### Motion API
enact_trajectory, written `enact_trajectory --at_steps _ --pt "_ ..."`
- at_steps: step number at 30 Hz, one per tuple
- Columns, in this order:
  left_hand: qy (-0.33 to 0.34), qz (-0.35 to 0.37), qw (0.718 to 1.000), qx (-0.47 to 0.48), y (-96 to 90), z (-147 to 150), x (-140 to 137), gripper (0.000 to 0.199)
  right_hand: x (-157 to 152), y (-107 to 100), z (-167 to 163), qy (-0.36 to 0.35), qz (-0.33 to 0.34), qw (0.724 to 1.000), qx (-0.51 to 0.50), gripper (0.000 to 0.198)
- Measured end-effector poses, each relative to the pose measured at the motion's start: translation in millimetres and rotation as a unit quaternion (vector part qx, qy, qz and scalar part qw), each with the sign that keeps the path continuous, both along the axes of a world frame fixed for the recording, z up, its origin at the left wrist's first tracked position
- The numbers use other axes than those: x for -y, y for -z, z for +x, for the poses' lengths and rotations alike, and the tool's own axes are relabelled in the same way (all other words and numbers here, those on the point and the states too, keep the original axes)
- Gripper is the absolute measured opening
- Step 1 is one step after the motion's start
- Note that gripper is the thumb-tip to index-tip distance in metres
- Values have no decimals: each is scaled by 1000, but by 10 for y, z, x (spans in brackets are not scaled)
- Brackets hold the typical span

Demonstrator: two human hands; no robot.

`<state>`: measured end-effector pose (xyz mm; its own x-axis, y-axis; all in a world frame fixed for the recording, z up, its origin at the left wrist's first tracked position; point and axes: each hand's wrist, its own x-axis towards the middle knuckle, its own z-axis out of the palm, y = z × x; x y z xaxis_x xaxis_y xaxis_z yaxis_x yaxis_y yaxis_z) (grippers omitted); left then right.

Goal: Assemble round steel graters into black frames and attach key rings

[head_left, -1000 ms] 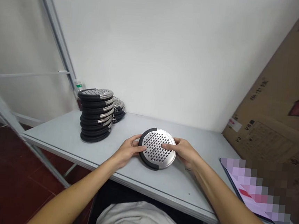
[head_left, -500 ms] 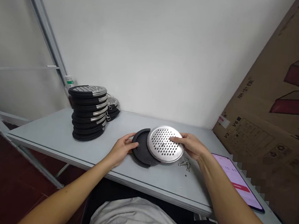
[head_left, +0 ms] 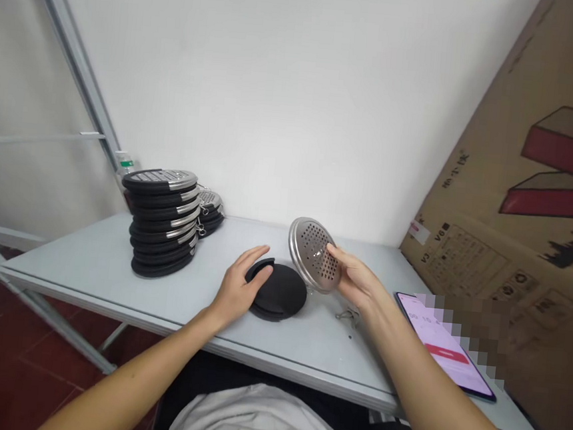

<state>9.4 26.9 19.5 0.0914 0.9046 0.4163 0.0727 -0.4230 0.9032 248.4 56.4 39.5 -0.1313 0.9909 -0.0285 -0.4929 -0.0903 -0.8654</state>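
My right hand (head_left: 356, 278) grips a round perforated metal disc (head_left: 316, 254) by its right edge. The disc is tilted and held above the table, to the upper right of a round black base (head_left: 282, 291). This base has a raised rim along its left side and lies on the table. At that rim, my left hand (head_left: 240, 284) has its fingers stretched and spread; whether it touches the rim I cannot tell. Small metal clips (head_left: 348, 316) lie below my right hand, partly covered by it.
A tall stack of black-rimmed metal discs (head_left: 162, 224) stands on the table's left, with a smaller stack (head_left: 211, 214) behind it. A bottle (head_left: 125, 161) is at the back left. On the right are a tablet or phone (head_left: 445, 349) and a large cardboard box (head_left: 463, 257).
My right hand has lifted the perforated metal disc off the black base and tilted it. My left hand has let go of the base and opened its fingers.
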Motion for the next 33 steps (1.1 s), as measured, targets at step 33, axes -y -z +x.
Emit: enact_trajectory --at_steps 33 --pt "93 109 984 -109 -192 314 258 60 347 48 -382 -164 32 984 -56 53"
